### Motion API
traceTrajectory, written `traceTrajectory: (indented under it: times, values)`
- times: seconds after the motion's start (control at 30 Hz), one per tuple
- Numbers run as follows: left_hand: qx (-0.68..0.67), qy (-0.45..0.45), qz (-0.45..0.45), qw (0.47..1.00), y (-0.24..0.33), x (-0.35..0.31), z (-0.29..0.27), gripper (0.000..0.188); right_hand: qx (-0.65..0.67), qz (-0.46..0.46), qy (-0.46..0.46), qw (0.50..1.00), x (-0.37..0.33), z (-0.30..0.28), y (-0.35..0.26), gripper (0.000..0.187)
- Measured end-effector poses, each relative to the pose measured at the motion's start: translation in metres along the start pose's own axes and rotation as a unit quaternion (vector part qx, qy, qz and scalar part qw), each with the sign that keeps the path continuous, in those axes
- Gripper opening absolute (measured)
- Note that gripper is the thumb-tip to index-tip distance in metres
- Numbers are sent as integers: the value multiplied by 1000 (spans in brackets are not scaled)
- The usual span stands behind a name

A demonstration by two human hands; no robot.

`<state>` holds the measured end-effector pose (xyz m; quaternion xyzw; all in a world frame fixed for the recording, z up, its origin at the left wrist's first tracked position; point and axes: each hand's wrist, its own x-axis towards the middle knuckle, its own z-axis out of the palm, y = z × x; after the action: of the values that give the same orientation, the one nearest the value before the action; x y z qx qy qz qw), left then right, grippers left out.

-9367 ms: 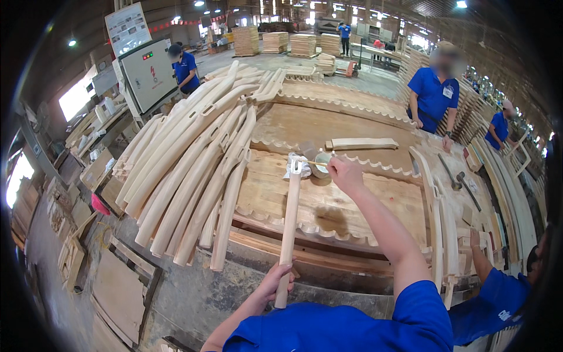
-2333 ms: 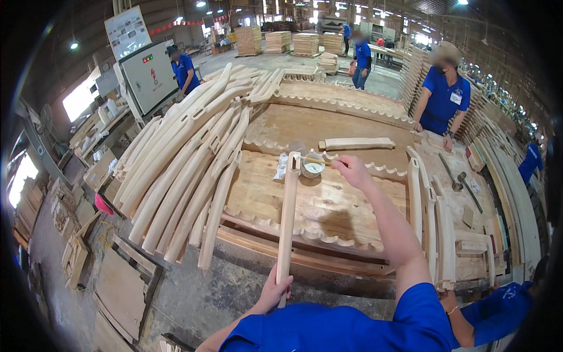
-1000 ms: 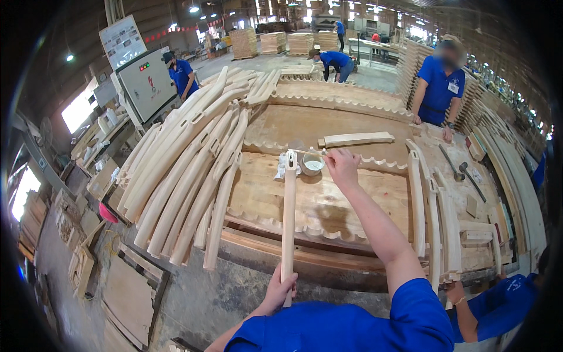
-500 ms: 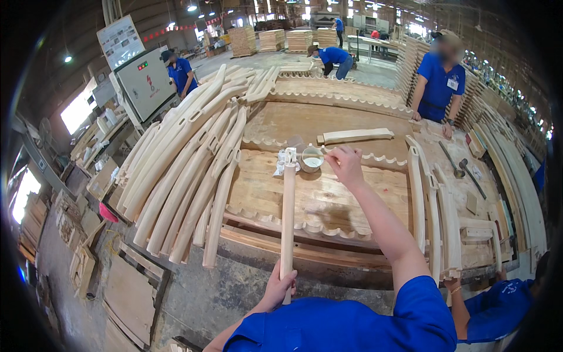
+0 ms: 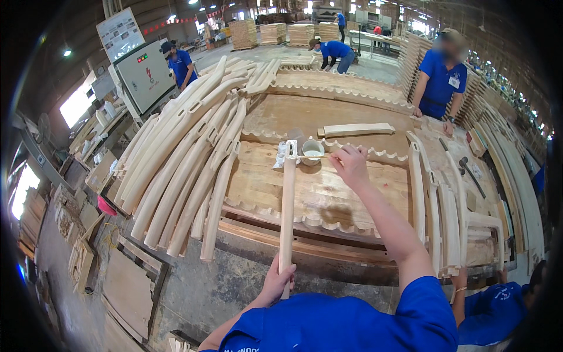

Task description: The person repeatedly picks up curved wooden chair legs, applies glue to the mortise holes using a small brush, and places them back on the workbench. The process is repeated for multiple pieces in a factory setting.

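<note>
My left hand (image 5: 278, 283) is wrapped round the near end of a long pale wooden bar (image 5: 287, 211), which points away from me. Its far end has a slot-like opening and lies beside a crumpled white cloth (image 5: 280, 156). Between the fingertips of my right hand (image 5: 353, 166) is a thin stick (image 5: 319, 156), its tip touching or very close to the slotted end. A small cup (image 5: 313, 150) with whitish contents stands just behind the stick. Whether the tip is inside the slot is too small to tell.
Many curved wooden pieces (image 5: 193, 146) are heaped at the left. Scalloped wooden rails (image 5: 328, 226) cross the table. A single wooden piece (image 5: 359, 129) lies beyond the cup. Mallets (image 5: 472, 176) and upright parts (image 5: 417, 193) are at the right; co-workers (image 5: 441, 82) stand nearby.
My right hand has shifted slightly right and down, with the stick still at the bar's slotted end. At lower right, a co-worker's wooden frame piece now extends farther up over the table.
</note>
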<state>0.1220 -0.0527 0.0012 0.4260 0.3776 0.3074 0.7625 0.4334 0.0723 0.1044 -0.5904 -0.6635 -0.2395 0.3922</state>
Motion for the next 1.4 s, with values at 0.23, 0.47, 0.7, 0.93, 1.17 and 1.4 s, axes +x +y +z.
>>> traceTrajectory:
  times: [0.23, 0.47, 0.7, 0.93, 1.17, 1.4]
  values:
    - [57, -3, 31, 998, -1, 1, -4, 55, -181, -227, -52, 956, 82, -32, -29, 3]
    - [59, -23, 36, 997, 2, 1, -6, 62, -366, -354, -180, 842, 110, -21, -72, 5]
    - [61, -87, -6, 994, 8, 3, -23, 74, -331, -286, -241, 866, 105, -28, -70, 7]
    - [63, -116, 4, 991, 9, 6, -32, 74, -432, -287, -193, 833, 104, -9, -72, 10]
    - [14, -167, -35, 985, 13, 14, -51, 77, -414, -310, -154, 842, 114, -46, -84, 6]
    - [55, -208, -4, 977, 28, 11, -44, 84, -249, 123, -64, 959, 61, -126, -40, 11]
